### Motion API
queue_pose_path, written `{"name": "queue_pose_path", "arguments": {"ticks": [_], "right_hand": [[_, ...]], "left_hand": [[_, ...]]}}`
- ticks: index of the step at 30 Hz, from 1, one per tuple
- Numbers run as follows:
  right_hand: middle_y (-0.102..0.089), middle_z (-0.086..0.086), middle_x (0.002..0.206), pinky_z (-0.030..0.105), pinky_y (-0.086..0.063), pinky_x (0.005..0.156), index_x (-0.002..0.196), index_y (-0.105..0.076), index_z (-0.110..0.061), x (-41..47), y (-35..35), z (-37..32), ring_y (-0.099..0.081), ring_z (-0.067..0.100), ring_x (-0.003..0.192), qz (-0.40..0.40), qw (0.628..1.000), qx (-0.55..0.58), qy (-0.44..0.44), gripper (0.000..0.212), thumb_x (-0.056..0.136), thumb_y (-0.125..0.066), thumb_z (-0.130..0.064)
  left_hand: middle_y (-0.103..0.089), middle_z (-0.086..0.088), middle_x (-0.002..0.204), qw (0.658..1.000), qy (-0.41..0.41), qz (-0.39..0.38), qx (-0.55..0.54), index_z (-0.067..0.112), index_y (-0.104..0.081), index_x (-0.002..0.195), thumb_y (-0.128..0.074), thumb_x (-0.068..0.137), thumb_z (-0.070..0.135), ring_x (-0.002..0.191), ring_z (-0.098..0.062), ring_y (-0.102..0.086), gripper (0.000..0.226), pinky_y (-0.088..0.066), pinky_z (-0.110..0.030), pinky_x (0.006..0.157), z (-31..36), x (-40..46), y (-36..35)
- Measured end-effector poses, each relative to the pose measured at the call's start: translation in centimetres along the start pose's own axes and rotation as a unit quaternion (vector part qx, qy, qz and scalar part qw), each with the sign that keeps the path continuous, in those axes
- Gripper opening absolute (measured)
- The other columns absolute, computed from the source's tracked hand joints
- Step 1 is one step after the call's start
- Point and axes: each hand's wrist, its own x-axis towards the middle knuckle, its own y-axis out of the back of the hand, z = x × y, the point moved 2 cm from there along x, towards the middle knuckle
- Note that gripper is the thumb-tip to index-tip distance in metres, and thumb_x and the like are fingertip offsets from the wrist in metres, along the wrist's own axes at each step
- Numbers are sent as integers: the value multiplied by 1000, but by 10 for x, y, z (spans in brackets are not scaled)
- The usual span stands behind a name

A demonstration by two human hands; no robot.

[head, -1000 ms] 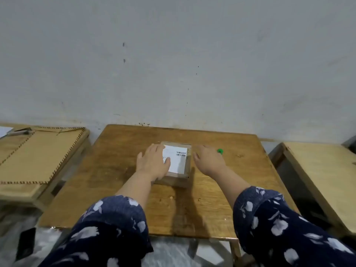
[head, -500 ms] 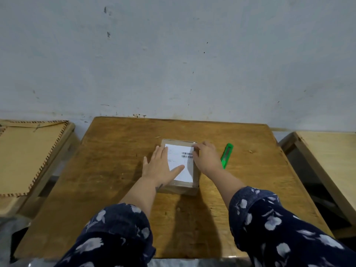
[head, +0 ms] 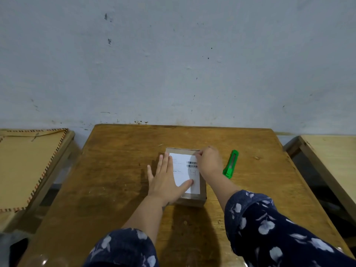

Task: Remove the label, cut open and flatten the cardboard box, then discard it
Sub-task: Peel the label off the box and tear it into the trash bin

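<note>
A small brown cardboard box [head: 190, 201] sits in the middle of the wooden table [head: 115, 170], with a white label [head: 183, 170] bearing barcodes on its top face. My left hand [head: 165, 180] lies flat with fingers spread on the box's left side, thumb across the label's near edge. My right hand [head: 209, 162] rests on the box's right side, its fingertips pinched at the label's far right corner. A green utility knife [head: 231, 164] lies on the table just right of my right hand.
A grey wall [head: 173, 64] stands right behind the table. A lower wooden table at the left carries a flat piece of cardboard [head: 25, 166]. Another pale wooden table [head: 333, 162] stands at the right, across a dark gap.
The view has tilted down and shifted, bringing the green knife fully into sight. My right hand has moved to the label's far right corner. My left hand stays flat on the box.
</note>
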Motion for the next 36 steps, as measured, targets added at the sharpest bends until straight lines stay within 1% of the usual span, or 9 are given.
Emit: {"name": "queue_pose_path", "arguments": {"ticks": [7, 12, 15, 20, 23, 27, 29, 32, 36], "right_hand": [[-57, 3, 119, 31, -37, 89, 113, -59, -15, -13, -5, -13, -45, 20, 110, 16, 985, -135, 109, 22, 95, -47, -19], [-58, 1, 99, 32, -44, 84, 100, -54, -16, -27, -1, -20, -53, 20, 97, -2, 999, -2, 44, 12, 94, -46, -10], [-57, 1, 88, 27, -48, 64, 89, -50, -18, -29, 4, -27, -56, 17, 79, -17, 992, 128, -8, 12, 96, -45, -9], [-58, 2, 88, 17, -37, 52, 88, -54, -14, -28, 15, -34, -52, 11, 71, -4, 978, 207, -26, 12, 95, -48, -8], [-62, 4, 90, 20, -42, 53, 88, -59, -12, -25, 20, -30, -59, 17, 76, 7, 972, 232, -40, 13, 92, -50, -5], [-62, 7, 110, 18, -32, 42, 94, -64, -19, -26, 21, -27, -49, 10, 60, -64, 979, 187, -55, 30, 92, -43, 3], [-59, 5, 124, 18, -39, 49, 105, -66, -17, -29, 19, -29, -55, 12, 71, -101, 982, 158, -36, 28, 93, -47, -1], [-58, 5, 132, 28, -50, 88, 119, -63, -14, -30, 15, -31, -59, 19, 112, -108, 987, 118, 2, 29, 91, -60, -12], [-61, 7, 125, 30, -49, 91, 117, -66, -14, -26, 4, -30, -60, 21, 111, -106, 994, 31, 19, 31, 86, -67, -19]], "left_hand": [[23, 3, 158, 1000, 15, -23, 3, 17, 13, 150, -37, 75, 82, 143, -14, 26, 111, 16, -54, 112, 2, 3, 1], [24, 1, 158, 999, 23, -34, 11, 16, 14, 150, -39, 78, 78, 142, -16, 26, 109, 15, -56, 113, 4, 2, 2], [26, 1, 157, 999, 25, -38, 13, 16, 16, 149, -37, 76, 81, 142, -16, 28, 111, 17, -54, 111, 6, 1, 4], [24, 1, 157, 999, 25, -40, 8, 16, 15, 149, -33, 73, 85, 142, -16, 26, 114, 15, -54, 114, 6, -1, 5], [23, 2, 158, 999, 17, -34, 4, 17, 15, 149, -31, 72, 87, 143, -15, 25, 114, 15, -53, 114, 4, -3, 4], [23, 3, 158, 1000, 9, -27, -1, 18, 16, 149, -31, 71, 87, 143, -14, 26, 114, 15, -53, 115, 1, -3, 3], [24, 4, 157, 1000, 8, -30, -3, 18, 17, 149, -32, 73, 86, 142, -14, 27, 113, 14, -53, 115, 1, -3, 4], [25, 4, 157, 999, 1, -36, -4, 18, 17, 149, -32, 73, 86, 142, -14, 27, 113, 14, -52, 115, 0, -5, 5], [25, 5, 157, 999, 0, -37, -4, 19, 16, 149, -34, 72, 86, 142, -14, 28, 114, 15, -52, 115, -1, -6, 6]]}}
